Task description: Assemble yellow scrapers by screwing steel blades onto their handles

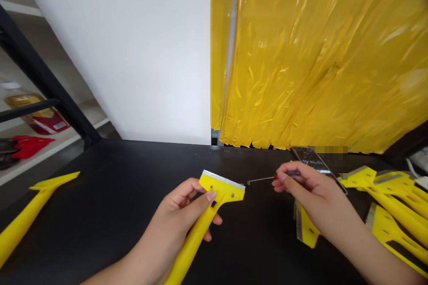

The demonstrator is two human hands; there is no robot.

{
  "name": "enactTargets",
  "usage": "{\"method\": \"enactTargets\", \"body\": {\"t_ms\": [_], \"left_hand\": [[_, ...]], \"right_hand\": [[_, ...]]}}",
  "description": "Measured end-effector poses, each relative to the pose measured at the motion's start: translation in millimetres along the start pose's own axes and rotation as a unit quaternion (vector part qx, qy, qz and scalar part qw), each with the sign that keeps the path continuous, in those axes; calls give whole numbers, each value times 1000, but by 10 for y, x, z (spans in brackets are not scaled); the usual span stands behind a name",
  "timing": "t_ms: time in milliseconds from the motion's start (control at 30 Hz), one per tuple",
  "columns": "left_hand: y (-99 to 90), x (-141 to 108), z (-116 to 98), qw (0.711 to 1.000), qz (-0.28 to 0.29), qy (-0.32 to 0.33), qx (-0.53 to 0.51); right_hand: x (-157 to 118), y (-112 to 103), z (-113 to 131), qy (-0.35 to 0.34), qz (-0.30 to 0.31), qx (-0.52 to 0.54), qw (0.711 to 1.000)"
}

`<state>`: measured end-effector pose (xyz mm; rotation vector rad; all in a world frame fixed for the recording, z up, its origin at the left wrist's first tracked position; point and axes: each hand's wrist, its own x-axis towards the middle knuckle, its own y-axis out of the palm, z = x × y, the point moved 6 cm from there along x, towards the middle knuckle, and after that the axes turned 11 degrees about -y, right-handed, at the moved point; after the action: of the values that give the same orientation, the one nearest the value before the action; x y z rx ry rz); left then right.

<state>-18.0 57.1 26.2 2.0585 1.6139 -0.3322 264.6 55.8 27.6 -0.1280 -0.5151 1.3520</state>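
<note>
My left hand (179, 213) is closed around a yellow scraper (222, 190), its thumb flat on the head below the metal blade. Two small screw spots show on that head. Pinched in my right hand (309, 191) is a thin screwdriver (262, 180), red near the fingers, its shaft pointing left. A tiny metal piece, perhaps a screw, sits at its tip, just right of the blade's end and seemingly apart from it. Under my right wrist lies another yellow scraper (309, 231), partly hidden.
Several yellow scrapers (384, 222) are piled at the right of the black tabletop (117, 222). One more scraper (33, 207) lies at the left. A phone (317, 160) rests behind my right hand. Yellow plastic sheeting (301, 62) and a white panel (150, 53) stand behind.
</note>
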Motion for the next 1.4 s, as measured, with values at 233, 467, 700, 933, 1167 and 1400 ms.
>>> {"method": "enactTargets", "body": {"t_ms": [233,467,700,933,1167,1400], "left_hand": [[-2,14,-7,1000,-1,7,2],[-12,27,-10,1000,2,13,9],[-13,41,17,1000,7,3,10],[-37,79,22,1000,10,8,8],[-14,42,22,1000,10,10,9],[-17,27,10,1000,11,13,11]], "right_hand": [[2,7,16,-2,-2,3,1000],[-55,12,85,12,18,-32,999],[-71,58,126,15,25,-48,998],[-81,54,184,5,21,-63,998],[-70,15,112,3,32,-75,997],[-57,-8,122,2,30,-92,995]]}}
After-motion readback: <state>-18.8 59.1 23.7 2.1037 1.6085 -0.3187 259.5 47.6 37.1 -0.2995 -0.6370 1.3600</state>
